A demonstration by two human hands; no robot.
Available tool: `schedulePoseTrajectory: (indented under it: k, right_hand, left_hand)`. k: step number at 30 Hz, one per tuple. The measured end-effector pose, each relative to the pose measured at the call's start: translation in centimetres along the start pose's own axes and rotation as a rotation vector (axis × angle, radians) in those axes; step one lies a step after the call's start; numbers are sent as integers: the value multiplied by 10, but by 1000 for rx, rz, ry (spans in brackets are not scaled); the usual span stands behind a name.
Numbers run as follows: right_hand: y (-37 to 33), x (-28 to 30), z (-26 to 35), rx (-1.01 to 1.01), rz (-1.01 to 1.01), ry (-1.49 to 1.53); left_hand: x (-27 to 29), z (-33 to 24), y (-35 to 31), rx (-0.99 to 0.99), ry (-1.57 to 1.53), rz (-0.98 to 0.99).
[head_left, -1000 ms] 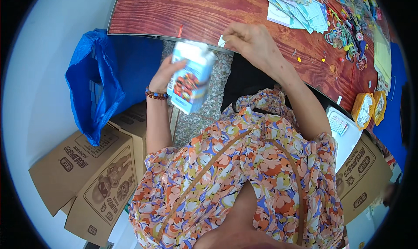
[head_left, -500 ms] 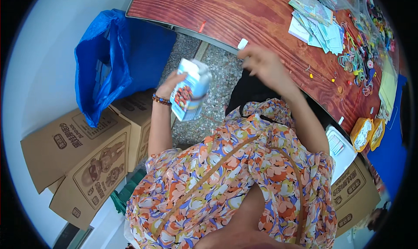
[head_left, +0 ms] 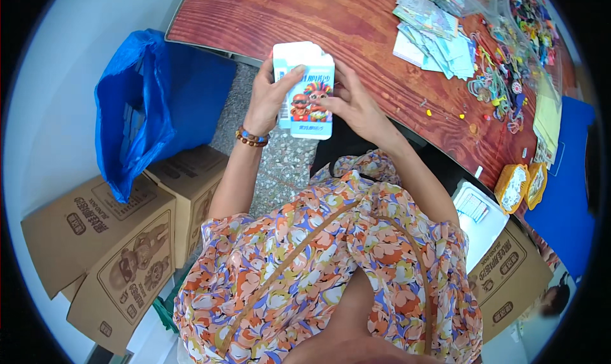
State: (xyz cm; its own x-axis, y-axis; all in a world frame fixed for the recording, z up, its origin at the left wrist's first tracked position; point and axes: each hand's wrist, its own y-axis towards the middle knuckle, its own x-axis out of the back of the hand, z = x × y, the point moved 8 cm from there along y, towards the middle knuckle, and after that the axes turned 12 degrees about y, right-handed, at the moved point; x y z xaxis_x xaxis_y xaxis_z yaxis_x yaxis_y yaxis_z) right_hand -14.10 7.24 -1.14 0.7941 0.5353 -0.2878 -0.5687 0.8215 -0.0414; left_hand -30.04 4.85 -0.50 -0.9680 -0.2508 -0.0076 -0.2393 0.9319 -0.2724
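Between my two hands is a light-blue carton (head_left: 312,106) with white top flaps and colourful cartoon figures on its front. It is held up over the gap between the table and the boxes. My left hand (head_left: 270,97), with a beaded bracelet at the wrist, grips its left side, thumb across the upper front. From the right, my right hand (head_left: 363,109) closes on the other edge, thumb on the front and fingers behind. A second blue-and-white edge shows along the left; whether that is another carton I cannot tell.
A red-brown wooden table (head_left: 286,14) spans the top, bearing paper cards (head_left: 433,39) and tangled colourful cords (head_left: 499,87). At left are an open blue bag (head_left: 137,109) and brown cardboard boxes (head_left: 102,211). A white tray (head_left: 480,214) and orange containers (head_left: 512,189) stand at right.
My right hand has moved left from the table edge onto the carton. My left hand has moved slightly right and up, turning the carton upright. The small white piece by my right fingers no longer shows.
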Motion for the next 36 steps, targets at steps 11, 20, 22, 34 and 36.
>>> schedulePoseTrajectory:
  k: [11,20,22,34,36]
  right_hand:
    - [40,74,31,-36,-193,-176]
    - [77,133,60,-167,-407,-706]
    - [83,147,52,-113,-469,-697]
    - [99,148,51,71,-595,-573]
    - [94,154,57,85,-613,-549]
  left_hand:
    - [-59,-22,67,52,-96,353]
    - [-86,-30,155,-68,54,122]
    - [-94,-37,168,-100,230,173]
    - [-85,-57,134,-688,1098,-126]
    - [-102,-56,105,-795,988,-19]
